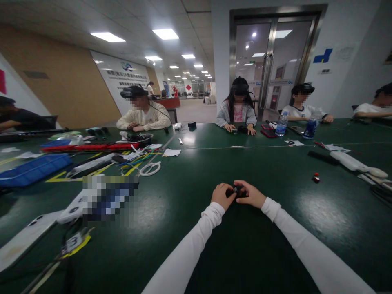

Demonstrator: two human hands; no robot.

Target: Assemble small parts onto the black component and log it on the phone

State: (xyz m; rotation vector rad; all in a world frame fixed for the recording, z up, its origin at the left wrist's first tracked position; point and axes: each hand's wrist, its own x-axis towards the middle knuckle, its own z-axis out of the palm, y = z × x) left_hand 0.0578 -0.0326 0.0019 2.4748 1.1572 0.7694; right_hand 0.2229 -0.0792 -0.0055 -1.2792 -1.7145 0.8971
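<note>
Both of my hands rest close together at the middle of the green table. Between them is a small dark object [235,189] with a lighter, greyish patch; its kind is too small to make out. My left hand [223,195] pinches it from the left side with curled fingers. From the right, the thumb and fingers of my right hand [250,194] close around it. White sleeves cover both forearms. Off to the right, apart from my hands, lies a small red, silver and black item [316,177].
A white arm-shaped device [75,204] lies at left, near a blue tray [36,169] and a coiled white cable [150,168]. Another white device [349,161] is at right. Across the green table [183,241] sit several people in headsets, with a water bottle [282,124] among them.
</note>
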